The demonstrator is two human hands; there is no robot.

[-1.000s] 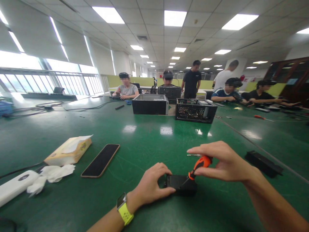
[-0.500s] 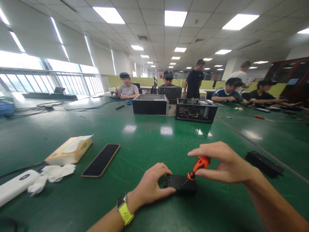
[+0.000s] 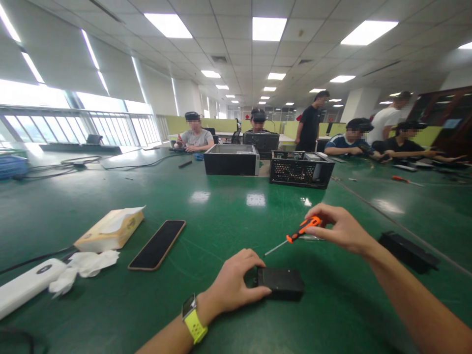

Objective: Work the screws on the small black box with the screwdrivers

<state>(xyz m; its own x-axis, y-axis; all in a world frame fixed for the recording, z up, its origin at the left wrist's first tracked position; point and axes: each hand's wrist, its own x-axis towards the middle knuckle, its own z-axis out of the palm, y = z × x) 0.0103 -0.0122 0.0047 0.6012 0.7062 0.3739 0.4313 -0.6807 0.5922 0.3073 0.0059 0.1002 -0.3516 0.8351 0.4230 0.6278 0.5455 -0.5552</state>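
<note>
A small black rectangular box [image 3: 283,283] lies on the green table in front of me. My left hand [image 3: 239,280], with a yellow-strapped watch at its wrist, grips the box's left end between thumb and fingers. Above and beyond the box, my right hand [image 3: 337,227] pinches the orange and black handle of a screwdriver [image 3: 303,228]. The shaft slants down to the left, its tip apart from the box. Just behind the handle, a small silvery item shows on the table, too hidden to name.
A phone [image 3: 158,245], a tissue pack [image 3: 112,230], crumpled tissue [image 3: 92,263] and a white device [image 3: 31,285] lie left. A long black part [image 3: 408,251] rests right. Two computer cases [image 3: 231,161] stand farther back, with several people around the table.
My right hand has lifted the screwdriver off the box and moved it away, tilting it flatter. My left hand keeps its hold on the box. Standing people in the background have shifted right.
</note>
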